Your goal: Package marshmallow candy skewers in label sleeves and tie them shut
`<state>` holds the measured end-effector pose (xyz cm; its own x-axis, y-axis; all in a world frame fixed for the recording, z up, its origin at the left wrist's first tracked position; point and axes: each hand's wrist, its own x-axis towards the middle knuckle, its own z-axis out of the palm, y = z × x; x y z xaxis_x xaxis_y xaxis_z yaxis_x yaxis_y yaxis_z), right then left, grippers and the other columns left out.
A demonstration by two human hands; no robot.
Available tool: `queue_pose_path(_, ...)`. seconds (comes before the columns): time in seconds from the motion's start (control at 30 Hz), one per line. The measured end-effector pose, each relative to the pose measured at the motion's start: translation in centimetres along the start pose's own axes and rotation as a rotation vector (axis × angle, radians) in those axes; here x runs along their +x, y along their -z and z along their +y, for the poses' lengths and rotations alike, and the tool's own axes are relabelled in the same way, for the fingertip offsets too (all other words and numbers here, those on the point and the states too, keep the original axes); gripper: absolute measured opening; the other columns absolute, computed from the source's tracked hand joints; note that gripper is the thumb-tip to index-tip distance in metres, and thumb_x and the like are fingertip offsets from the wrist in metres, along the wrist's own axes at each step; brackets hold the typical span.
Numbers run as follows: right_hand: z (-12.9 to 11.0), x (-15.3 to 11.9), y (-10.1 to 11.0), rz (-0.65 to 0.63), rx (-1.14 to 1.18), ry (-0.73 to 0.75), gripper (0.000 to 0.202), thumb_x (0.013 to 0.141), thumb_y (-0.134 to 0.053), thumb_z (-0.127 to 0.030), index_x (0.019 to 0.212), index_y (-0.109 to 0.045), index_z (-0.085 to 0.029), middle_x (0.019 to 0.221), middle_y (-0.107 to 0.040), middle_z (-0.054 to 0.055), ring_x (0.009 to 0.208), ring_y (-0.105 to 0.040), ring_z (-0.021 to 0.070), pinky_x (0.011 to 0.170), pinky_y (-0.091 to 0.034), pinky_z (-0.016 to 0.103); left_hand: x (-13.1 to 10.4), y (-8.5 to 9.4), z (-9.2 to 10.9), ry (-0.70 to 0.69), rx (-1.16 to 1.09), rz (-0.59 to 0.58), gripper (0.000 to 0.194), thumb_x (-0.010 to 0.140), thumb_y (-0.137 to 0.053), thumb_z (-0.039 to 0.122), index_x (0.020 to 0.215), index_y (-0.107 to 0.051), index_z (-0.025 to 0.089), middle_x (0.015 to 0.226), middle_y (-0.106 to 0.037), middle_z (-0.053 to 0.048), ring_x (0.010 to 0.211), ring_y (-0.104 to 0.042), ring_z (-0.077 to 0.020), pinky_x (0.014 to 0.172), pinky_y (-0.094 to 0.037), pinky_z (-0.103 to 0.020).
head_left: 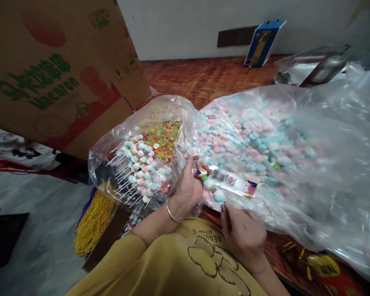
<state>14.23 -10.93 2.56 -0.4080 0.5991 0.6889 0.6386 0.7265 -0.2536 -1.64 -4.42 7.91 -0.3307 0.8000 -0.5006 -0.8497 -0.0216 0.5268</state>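
Observation:
My left hand is closed round a marshmallow skewer in pastel and green pieces, with a bit of colourful printed wrapping at its upper end. Just below its lower end, my right hand is closed in a pinch; what sits between its fingers is too small to make out. A printed clear wrapper lies right beside the skewer, on a big plastic bag of pink, blue and white marshmallows. Left of my hands, many finished marshmallow skewers on white sticks rest on a bag of coloured cereal rings.
A large cardboard box stands at the back left on the reddish wooden table. A blue device leans near the wall. A metal bottle stands at the back right. Gold bead-like strands hang at the lower left.

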Motion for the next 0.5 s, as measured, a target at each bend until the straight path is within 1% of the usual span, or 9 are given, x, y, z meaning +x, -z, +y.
queue_pose_path(0.03,0.1,0.0,0.1,-0.003,0.012,-0.024,0.013,0.096,-0.064,-0.011,0.108,-0.067,-0.012,0.067,-0.068,0.003,0.058,-0.056,0.0166,0.065,-0.043,0.032,0.0,0.0,0.2,0.017,-0.006,-0.012,0.022,0.099,-0.055,0.034,0.087,-0.062,0.016,0.064,-0.058,0.001,0.057,-0.057,-0.0108,0.064,-0.048,-0.024)
queue_pose_path(0.1,0.2,0.0,0.3,-0.038,0.131,-0.172,0.01,0.098,-0.061,-0.016,0.106,-0.068,-0.015,0.07,-0.069,0.003,0.061,-0.059,0.0165,0.064,-0.043,0.03,0.0,0.2,0.5,0.048,-0.01,-0.052,0.018,0.097,-0.053,0.027,0.088,-0.063,0.016,0.065,-0.057,0.001,0.059,-0.058,-0.0118,0.064,-0.048,-0.025)
queue_pose_path(0.2,0.3,-0.4,1.0,-0.187,0.526,-0.531,0.016,0.102,-0.057,-0.029,0.1,-0.069,-0.019,0.075,-0.067,0.001,0.065,-0.06,0.0152,0.06,-0.043,0.027,0.0,0.4,0.4,0.083,-0.022,-0.115,0.011,0.095,-0.057,0.021,0.088,-0.063,0.016,0.066,-0.057,0.001,0.063,-0.059,-0.0122,0.07,-0.05,-0.026)
queue_pose_path(0.27,0.5,-0.7,1.2,-0.295,0.83,-0.787,0.025,0.103,-0.056,-0.04,0.097,-0.069,-0.02,0.067,-0.059,-0.001,0.057,-0.052,0.0125,0.052,-0.037,0.025,0.1,0.6,0.2,0.105,-0.044,-0.164,0.011,0.094,-0.063,0.024,0.087,-0.062,0.016,0.066,-0.056,0.002,0.063,-0.058,-0.0111,0.071,-0.051,-0.026)
queue_pose_path(0.33,0.7,-1.0,1.3,-0.349,1.085,-1.001,0.032,0.1,-0.058,-0.049,0.094,-0.067,-0.019,0.056,-0.046,-0.005,0.048,-0.037,0.0095,0.046,-0.026,0.024,0.1,0.7,-0.1,0.118,-0.062,-0.207,0.016,0.091,-0.071,0.028,0.086,-0.062,0.016,0.066,-0.055,0.003,0.061,-0.057,-0.0099,0.07,-0.05,-0.025)
queue_pose_path(0.4,0.9,-1.1,1.1,-0.344,1.267,-1.146,0.036,0.096,-0.063,-0.054,0.091,-0.065,-0.018,0.051,-0.037,-0.009,0.045,-0.028,0.0077,0.044,-0.019,0.023,0.1,0.7,-0.3,0.122,-0.068,-0.226,0.022,0.088,-0.077,0.031,0.084,-0.061,0.016,0.066,-0.056,0.003,0.06,-0.056,-0.0092,0.068,-0.05,-0.024)
queue_pose_path(0.5,0.8,-0.8,0.9,-0.279,1.371,-1.243,0.038,0.093,-0.068,-0.055,0.088,-0.063,-0.018,0.048,-0.033,-0.01,0.044,-0.025,0.007,0.044,-0.019,0.023,0.1,0.7,-0.5,0.11,-0.08,-0.222,0.028,0.085,-0.081,0.034,0.079,-0.059,0.017,0.066,-0.057,0.004,0.06,-0.057,-0.0093,0.072,-0.052,-0.026)
